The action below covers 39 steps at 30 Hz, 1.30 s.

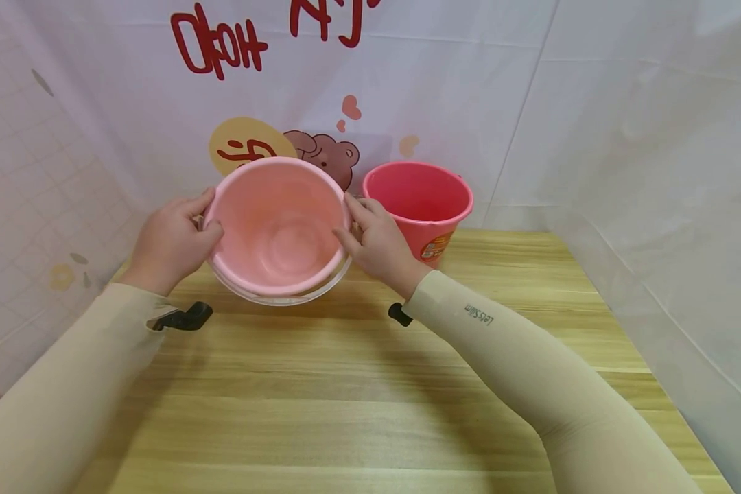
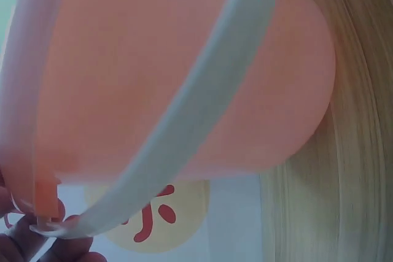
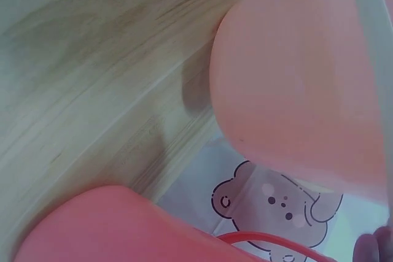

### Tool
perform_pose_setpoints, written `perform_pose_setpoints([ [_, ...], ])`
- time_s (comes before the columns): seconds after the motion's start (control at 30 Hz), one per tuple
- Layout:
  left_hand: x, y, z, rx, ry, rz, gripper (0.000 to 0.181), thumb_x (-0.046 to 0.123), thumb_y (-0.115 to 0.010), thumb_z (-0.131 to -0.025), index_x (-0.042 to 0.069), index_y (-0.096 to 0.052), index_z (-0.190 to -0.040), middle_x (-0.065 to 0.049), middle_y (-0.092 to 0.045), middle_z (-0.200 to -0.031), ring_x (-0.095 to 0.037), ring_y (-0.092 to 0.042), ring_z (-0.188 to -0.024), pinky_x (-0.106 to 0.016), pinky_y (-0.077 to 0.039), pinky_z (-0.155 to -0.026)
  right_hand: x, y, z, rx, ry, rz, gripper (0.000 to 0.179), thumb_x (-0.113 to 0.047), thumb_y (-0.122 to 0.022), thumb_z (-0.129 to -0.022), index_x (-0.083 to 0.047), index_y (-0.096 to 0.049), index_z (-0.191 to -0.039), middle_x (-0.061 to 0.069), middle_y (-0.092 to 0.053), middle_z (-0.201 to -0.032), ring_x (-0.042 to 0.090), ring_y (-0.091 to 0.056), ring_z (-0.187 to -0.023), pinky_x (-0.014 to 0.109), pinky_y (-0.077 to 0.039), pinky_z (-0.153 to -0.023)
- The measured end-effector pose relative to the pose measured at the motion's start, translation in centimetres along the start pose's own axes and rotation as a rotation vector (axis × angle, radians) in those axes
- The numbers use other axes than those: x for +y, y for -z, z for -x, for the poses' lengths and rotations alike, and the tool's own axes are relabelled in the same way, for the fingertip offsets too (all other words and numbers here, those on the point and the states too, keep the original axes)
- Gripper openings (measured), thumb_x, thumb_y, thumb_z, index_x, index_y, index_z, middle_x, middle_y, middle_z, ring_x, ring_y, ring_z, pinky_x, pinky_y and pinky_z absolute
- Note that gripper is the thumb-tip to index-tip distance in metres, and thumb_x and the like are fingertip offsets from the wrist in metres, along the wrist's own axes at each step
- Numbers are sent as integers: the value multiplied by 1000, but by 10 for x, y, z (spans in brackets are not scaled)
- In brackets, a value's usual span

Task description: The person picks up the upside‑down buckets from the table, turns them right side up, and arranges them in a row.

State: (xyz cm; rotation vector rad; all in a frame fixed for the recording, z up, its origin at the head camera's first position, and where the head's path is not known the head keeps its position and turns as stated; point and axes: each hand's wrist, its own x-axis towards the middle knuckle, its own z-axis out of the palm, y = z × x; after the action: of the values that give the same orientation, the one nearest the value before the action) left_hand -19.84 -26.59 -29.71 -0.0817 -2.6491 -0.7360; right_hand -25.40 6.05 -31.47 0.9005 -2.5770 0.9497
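A light pink bucket (image 1: pixel 265 199) is tilted with its open mouth facing me, and its inside looks bare. My left hand (image 1: pixel 171 240) grips the rim on the left, thumb over the edge. On the opposite side my right hand (image 1: pixel 379 240) pinches the rim. The white handle (image 2: pixel 202 90) hangs below the mouth, across the bucket's outer wall. Fingers (image 2: pixel 67 246) of my left hand show beside the handle's joint in the left wrist view. Whether the bucket's base touches the table, I cannot tell.
A darker pink bucket (image 1: pixel 407 237) stands upright behind my right hand, with an orange label on its side and a red handle (image 3: pixel 264 236). The wooden table (image 1: pixel 321 418) meets a white printed sheet (image 1: pixel 457 75) at the back. Similar sheets hang at both sides.
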Motion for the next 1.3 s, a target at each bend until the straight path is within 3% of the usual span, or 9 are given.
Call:
perform_pose_setpoints([
  [0.3,4,4,-2,-51,36,-8,60,30,-54,-103,11,-44,-159,-33,-62,-137,-28,-48,-68,-33,-37,-44,-1,-2,8,-103,-30,-12,102,-51,-80,-90,-9,-28,-167,9,-40,-163,26,-35,-148,39,-51,-113],
  [0.43,2,3,-1,-74,22,5,63,33,-51,-105,11,-38,-162,-29,-62,-126,-30,-49,-75,-33,-39,-46,1,-4,8,-117,-34,-13,105,-54,-79,-89,-11,-25,-168,8,-38,-165,26,-33,-149,40,-52,-113],
  [0.63,-4,0,2,-134,-3,32,75,45,-51,-108,12,-21,-168,-32,-51,-141,-40,-55,-104,-53,-55,-81,0,-6,5,-105,-41,9,98,-51,-75,-94,-9,-26,-167,11,-34,-168,30,-30,-153,44,-43,-122],
  [0.73,-8,-2,3,-158,-32,35,85,51,-53,-106,11,-12,-169,-34,-46,-148,-42,-54,-111,-61,-52,-92,0,-7,5,-101,-57,17,94,-49,-72,-96,-8,-27,-167,12,-32,-170,31,-28,-155,46,-41,-124],
  [0.87,-14,-6,5,-174,-67,84,94,53,-59,-104,12,-5,-169,-32,-39,-155,-39,-53,-107,-56,-50,-88,0,-9,6,-86,-60,28,88,-48,-70,-98,-8,-30,-166,14,-30,-171,34,-26,-157,49,-38,-125],
  [0.97,-17,-8,6,-191,-76,146,99,51,-63,-102,15,0,-169,-27,-22,-170,-44,-49,-128,-65,-48,-100,1,-11,6,-68,-52,32,86,-48,-68,-99,-7,-31,-165,15,-31,-171,35,-26,-157,50,-36,-126],
  [1.1,-20,-9,7,-199,-89,192,105,49,-70,-99,18,1,-170,-16,-6,-178,-46,-21,-159,-76,-27,-119,1,-12,7,-37,-35,43,81,-45,-67,-101,-5,-35,-164,17,-34,-168,37,-28,-155,50,-35,-126],
  [1.2,-21,-9,7,-202,-100,207,109,47,-76,-95,21,0,-170,-13,-5,-178,-44,-14,-162,-77,-21,-121,1,-13,7,-22,-29,49,78,-42,-67,-101,-4,-37,-163,17,-38,-165,37,-31,-153,50,-34,-126],
  [1.3,-22,-8,8,-211,-105,221,115,43,-82,-91,23,-1,-171,-11,-5,-179,-45,-18,-161,-78,-19,-121,1,-13,6,-17,-28,56,76,-40,-66,-102,-3,-38,-162,18,-40,-163,37,-32,-152,49,-35,-126],
])
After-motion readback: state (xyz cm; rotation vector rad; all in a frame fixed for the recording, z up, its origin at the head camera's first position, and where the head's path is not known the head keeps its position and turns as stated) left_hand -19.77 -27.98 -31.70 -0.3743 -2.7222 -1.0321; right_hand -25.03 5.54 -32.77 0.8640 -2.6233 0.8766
